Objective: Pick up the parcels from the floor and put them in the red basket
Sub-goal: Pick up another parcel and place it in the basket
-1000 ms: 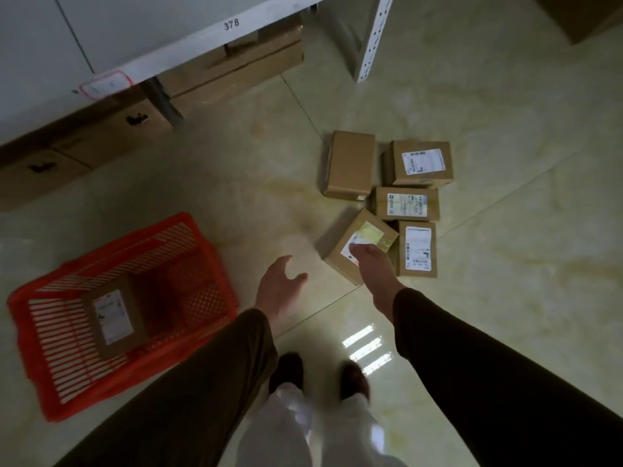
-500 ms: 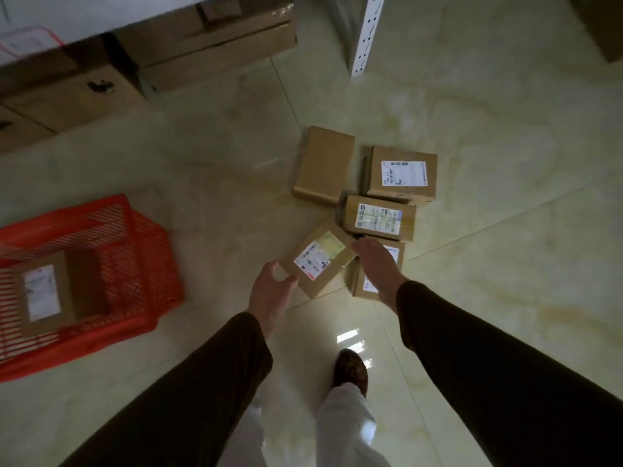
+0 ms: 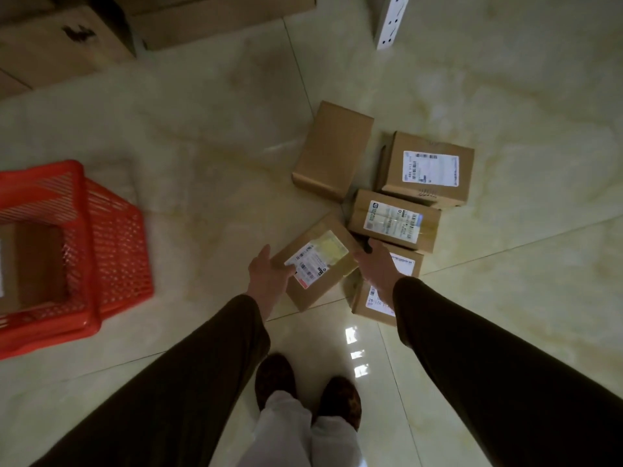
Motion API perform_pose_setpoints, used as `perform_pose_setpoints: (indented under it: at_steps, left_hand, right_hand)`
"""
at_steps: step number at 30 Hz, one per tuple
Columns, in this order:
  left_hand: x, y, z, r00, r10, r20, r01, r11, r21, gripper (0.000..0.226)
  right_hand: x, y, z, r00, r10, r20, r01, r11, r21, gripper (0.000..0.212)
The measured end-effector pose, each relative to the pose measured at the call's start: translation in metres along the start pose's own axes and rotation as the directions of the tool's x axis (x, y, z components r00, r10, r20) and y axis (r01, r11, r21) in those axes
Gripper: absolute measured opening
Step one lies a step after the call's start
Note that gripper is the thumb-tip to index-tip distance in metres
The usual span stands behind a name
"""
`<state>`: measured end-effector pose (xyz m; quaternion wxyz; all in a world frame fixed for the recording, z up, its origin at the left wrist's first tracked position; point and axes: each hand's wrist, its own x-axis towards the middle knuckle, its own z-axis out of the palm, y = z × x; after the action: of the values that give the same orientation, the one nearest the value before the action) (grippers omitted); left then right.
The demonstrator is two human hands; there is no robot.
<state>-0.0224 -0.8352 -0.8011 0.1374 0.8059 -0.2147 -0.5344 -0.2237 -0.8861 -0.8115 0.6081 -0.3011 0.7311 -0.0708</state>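
Note:
A small cardboard parcel [image 3: 315,261] with a white and yellow label is held between both my hands, just above the floor. My left hand [image 3: 269,281] grips its left edge, and my right hand [image 3: 379,267] presses against its right end. Several more parcels lie on the tiles beyond: a plain one [image 3: 332,150], a labelled one [image 3: 428,168], a taped one [image 3: 394,220], and one [image 3: 371,299] partly hidden under my right wrist. The red basket [image 3: 111,251] stands at the left with one parcel [image 3: 30,264] inside.
Large cardboard boxes [image 3: 64,38] sit under shelving at the top left. A white perforated shelf post [image 3: 392,21] rises at the top. My two feet [image 3: 303,389] stand on glossy tiles between the basket and the parcels.
My left hand has come over and closed on the parcel's left edge, so both hands now hold it. The view has shifted right, pushing the basket toward the left edge.

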Motion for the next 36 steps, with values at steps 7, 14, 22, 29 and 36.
perform_pose_setpoints:
  at_steps: [7,14,22,29,36]
  left_hand:
    - [0.035,-0.009,0.007,0.994,-0.087,0.073,0.085,0.996,0.039,0.076]
    - [0.008,-0.013,-0.004,0.992,-0.109,0.062,0.114,0.99,-0.08,0.07]
    - [-0.071,-0.002,-0.082,1.0,-0.007,0.0,0.006,0.959,-0.282,0.067]
    - [-0.148,0.003,-0.183,0.994,0.108,0.022,-0.092,0.92,-0.382,0.035]
    - [-0.189,-0.03,-0.289,0.962,0.249,0.107,-0.19,0.902,-0.388,0.048]
  right_hand:
    - [0.026,0.013,0.009,0.999,-0.006,0.032,0.009,0.994,-0.107,0.033]
    - [0.0,-0.001,0.01,0.997,-0.072,0.008,0.072,0.996,-0.044,0.033]
    - [-0.114,-0.077,0.021,0.939,-0.327,-0.11,0.316,0.943,-0.102,0.043]
    - [-0.208,-0.131,0.073,0.926,-0.377,0.016,0.376,0.925,0.061,0.038]
    - [-0.282,-0.16,0.158,0.924,-0.364,0.118,0.343,0.924,0.166,0.052]
